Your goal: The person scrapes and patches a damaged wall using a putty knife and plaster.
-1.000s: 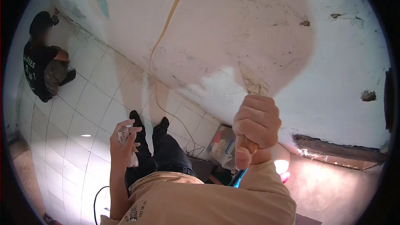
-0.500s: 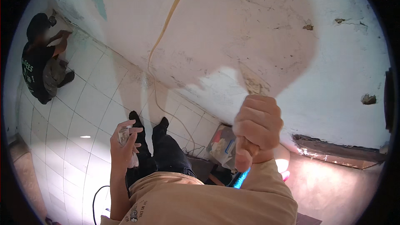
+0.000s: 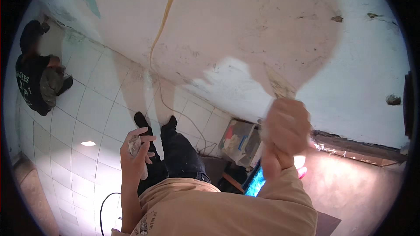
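My right hand (image 3: 286,133), smeared by motion, is closed round the handle of a putty knife (image 3: 283,88). The blade, pale and stained with residue, points up at the whitish wall (image 3: 236,39). Whether its tip touches the wall I cannot tell. Low on the left, my left hand (image 3: 135,150) has its fingers curled round a small pale, see-through cylinder (image 3: 134,144). Part of that cylinder is hidden by the fingers, and its exact kind is unclear.
A yellowish hose (image 3: 164,22) hangs down the wall to the tiled floor (image 3: 105,105). Another person (image 3: 37,72) crouches at the wall's foot, far left. A plastic bin (image 3: 236,142) stands by the wall, near a ledge (image 3: 354,148). A dark cable (image 3: 103,212) loops at lower left.
My right hand and the putty knife have shifted right and slightly down. My left hand moved a little right, still holding the cylinder. The crouching person's arm has dropped away from the wall.
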Demonstrator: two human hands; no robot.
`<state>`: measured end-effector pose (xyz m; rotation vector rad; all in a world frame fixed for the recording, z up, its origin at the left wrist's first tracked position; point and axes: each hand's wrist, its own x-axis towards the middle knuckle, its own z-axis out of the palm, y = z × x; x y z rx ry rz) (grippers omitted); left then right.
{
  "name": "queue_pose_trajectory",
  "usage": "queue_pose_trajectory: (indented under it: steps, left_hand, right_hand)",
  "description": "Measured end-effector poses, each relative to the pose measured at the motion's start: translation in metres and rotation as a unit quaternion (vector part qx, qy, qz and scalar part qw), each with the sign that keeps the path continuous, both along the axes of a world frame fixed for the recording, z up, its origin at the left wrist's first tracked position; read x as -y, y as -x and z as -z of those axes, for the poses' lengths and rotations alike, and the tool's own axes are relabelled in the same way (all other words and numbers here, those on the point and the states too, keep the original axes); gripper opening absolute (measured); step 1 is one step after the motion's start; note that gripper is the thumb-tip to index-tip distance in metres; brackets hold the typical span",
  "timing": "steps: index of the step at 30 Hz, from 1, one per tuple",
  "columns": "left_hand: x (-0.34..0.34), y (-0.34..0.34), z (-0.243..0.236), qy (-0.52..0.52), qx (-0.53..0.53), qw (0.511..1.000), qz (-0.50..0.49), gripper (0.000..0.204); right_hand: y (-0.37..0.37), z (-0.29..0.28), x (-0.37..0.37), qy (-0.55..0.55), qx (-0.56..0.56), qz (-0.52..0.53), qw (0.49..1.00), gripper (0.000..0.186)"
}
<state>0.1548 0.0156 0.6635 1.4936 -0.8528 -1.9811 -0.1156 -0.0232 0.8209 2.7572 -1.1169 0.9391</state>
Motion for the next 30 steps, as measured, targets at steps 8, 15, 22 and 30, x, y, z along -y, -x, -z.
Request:
queue_pose_trajectory:
  steps: [8,15,22,30]
  left_hand:
    - [0.001,0.0,0.004,0.011,-0.026,1.0,-0.007,0.028]
    - [0.001,0.001,0.003,0.005,-0.031,0.999,-0.027,0.028]
    - [0.005,0.011,0.006,-0.001,-0.053,0.998,-0.035,0.025]
    - [-0.001,0.012,0.012,0.001,-0.065,0.998,-0.019,0.025]
  right_hand:
    - [-0.001,0.003,-0.013,-0.023,0.02,0.136,0.99,0.049]
    - [-0.003,-0.015,0.0,-0.058,0.003,0.069,0.996,0.033]
    - [0.006,0.019,-0.007,0.022,0.062,0.146,0.987,0.024]
    - [0.002,0.008,-0.007,-0.102,0.036,0.059,0.992,0.051]
